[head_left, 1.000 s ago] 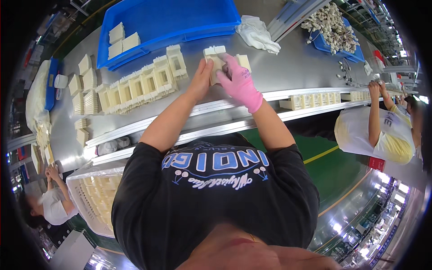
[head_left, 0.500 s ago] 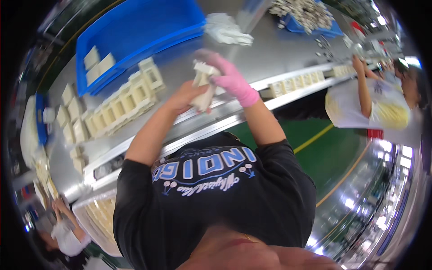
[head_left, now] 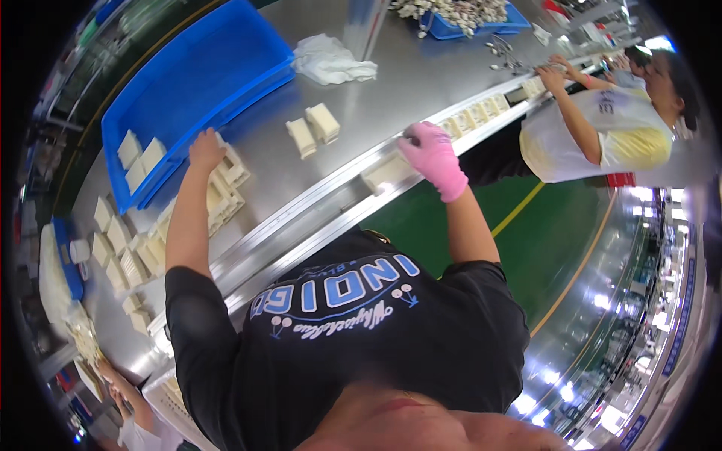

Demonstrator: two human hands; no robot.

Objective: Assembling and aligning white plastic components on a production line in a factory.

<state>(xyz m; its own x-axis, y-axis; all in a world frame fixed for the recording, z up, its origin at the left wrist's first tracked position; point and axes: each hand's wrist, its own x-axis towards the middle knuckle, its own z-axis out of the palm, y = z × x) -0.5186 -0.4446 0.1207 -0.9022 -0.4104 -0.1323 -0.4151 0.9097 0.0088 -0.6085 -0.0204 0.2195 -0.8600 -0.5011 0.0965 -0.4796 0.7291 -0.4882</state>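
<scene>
My bare left hand (head_left: 206, 152) has its fingers closed over the near-right end of a row of cream plastic housings (head_left: 235, 167) beside a blue tub; its fingertips are partly hidden. In a pink glove, my right hand (head_left: 435, 159) hovers at the metal rail, its fingers curled and a gap showing between thumb and fingers. Just left of the glove, a flat cream block (head_left: 389, 176) lies in the rail. Two cream housings (head_left: 323, 122) lie side by side on the steel table between my hands.
The blue tub (head_left: 197, 94) holds a few cream pieces in its left corner. A crumpled white cloth (head_left: 331, 62) lies right of it. Farther right are a blue tray (head_left: 496, 24) heaped with small parts, housings along the rail (head_left: 481, 113), and a co-worker (head_left: 602, 128).
My hands have parted and no longer hold the cream piece between them. The left has gone left to the row, the right to the rail. Two housings now show on the table.
</scene>
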